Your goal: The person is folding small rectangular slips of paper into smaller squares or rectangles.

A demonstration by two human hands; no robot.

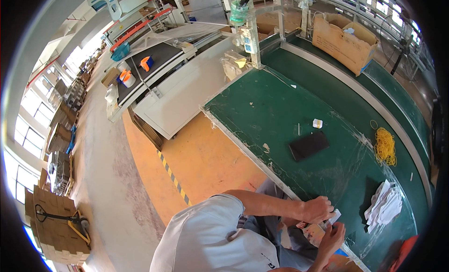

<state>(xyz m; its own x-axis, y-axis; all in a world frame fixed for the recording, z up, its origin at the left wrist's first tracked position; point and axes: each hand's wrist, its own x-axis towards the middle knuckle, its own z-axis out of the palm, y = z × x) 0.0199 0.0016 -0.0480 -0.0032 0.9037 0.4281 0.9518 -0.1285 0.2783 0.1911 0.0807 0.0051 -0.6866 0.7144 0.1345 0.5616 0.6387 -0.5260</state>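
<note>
Over the near edge of the green work table [336,174], both my hands are close together. My left hand [319,209] is closed, its fingertips on a small white piece [335,217] that looks like folded paper. Just below it, my right hand [331,241] is closed too, with bent fingers at the lower end of the same piece. My fingers hide part of it. To the right of my hands lies a loose pile of white paper slips [384,206]. Beyond that is a heap of yellow rubber bands [386,146].
A flat black rectangular object [308,146] lies on the table, near a small white block [317,123]. An open cardboard box [343,43] stands at the far right. A machine with a black belt [154,61] is at the far left. Something red [405,253] shows at the near right.
</note>
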